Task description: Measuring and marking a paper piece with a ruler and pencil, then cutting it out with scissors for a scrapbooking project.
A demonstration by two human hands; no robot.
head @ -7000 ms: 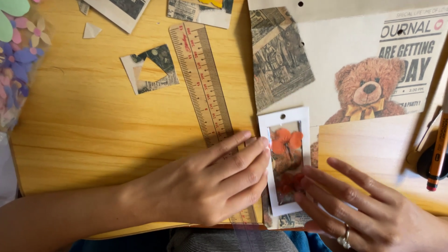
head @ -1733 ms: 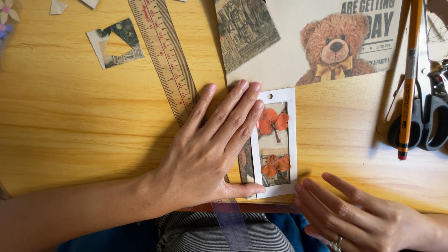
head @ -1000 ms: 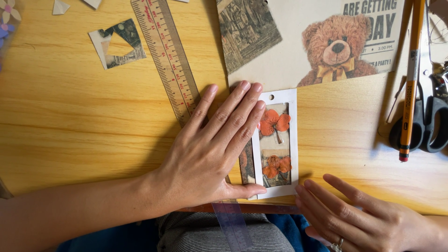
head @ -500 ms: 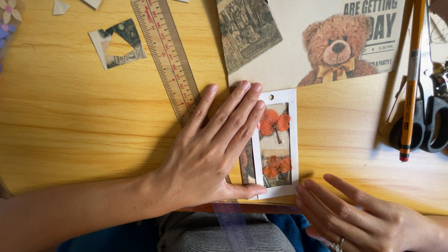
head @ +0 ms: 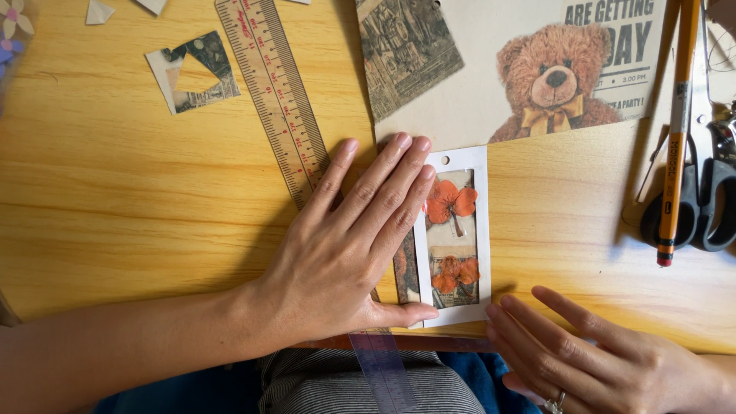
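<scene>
My left hand [head: 349, 253] lies flat, fingers together, pressing on the left side of a white framed bookmark [head: 454, 234] with pressed orange flowers, and on a long clear ruler [head: 276, 88] that runs under my palm. The bookmark rests on the wooden table [head: 107, 199] near its front edge. My right hand [head: 594, 356] hovers with fingers spread at the table's front edge, just right of and below the bookmark, holding nothing.
A teddy-bear print paper [head: 537, 69] and a dark printed scrap [head: 402, 50] lie beyond the bookmark. A yellow pencil [head: 675, 130] and black scissors [head: 705, 199] sit at the right. A cut paper piece [head: 192, 73] lies at the far left.
The view has shifted since seven seconds ago, and my left hand has moved onto the bookmark. Over the last second nothing visibly moves.
</scene>
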